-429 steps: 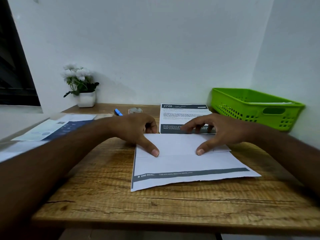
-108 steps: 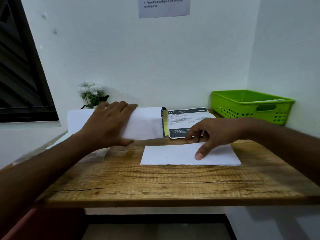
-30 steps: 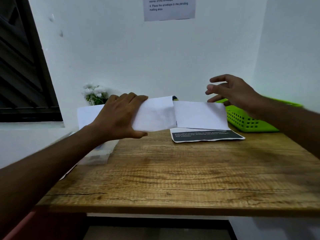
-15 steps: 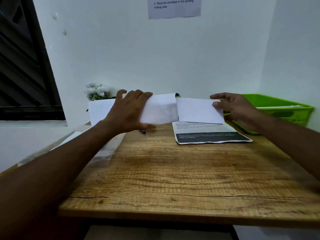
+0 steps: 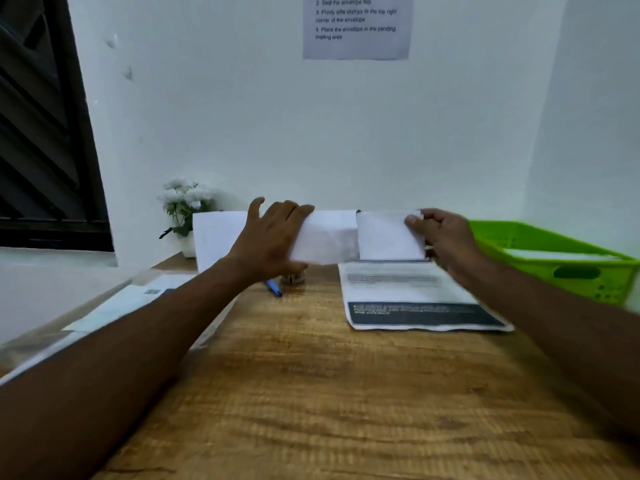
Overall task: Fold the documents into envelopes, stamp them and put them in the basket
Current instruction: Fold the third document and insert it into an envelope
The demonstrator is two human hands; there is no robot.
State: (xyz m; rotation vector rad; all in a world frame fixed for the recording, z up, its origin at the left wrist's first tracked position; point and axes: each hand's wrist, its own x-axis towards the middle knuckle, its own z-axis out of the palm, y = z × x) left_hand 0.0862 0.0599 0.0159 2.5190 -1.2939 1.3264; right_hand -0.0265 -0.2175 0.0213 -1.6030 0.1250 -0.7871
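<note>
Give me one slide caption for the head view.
Left hand grips an envelope above the desk; right hand pinches a folded document at its open end.

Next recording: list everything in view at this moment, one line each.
envelope: one, white, held above the table's far side
folded document: one, white, at the envelope's right end
printed sheet: one, white with dark band, flat on table
basket: one, green, far right
pen: one, blue, on table below envelope
potted flowers: one, white, far left by wall
papers: several, pale, left side
wall notice: one, pale, above
table: one, wooden brown, foreground
left hand: one, grips envelope
right hand: one, pinches folded document
</note>
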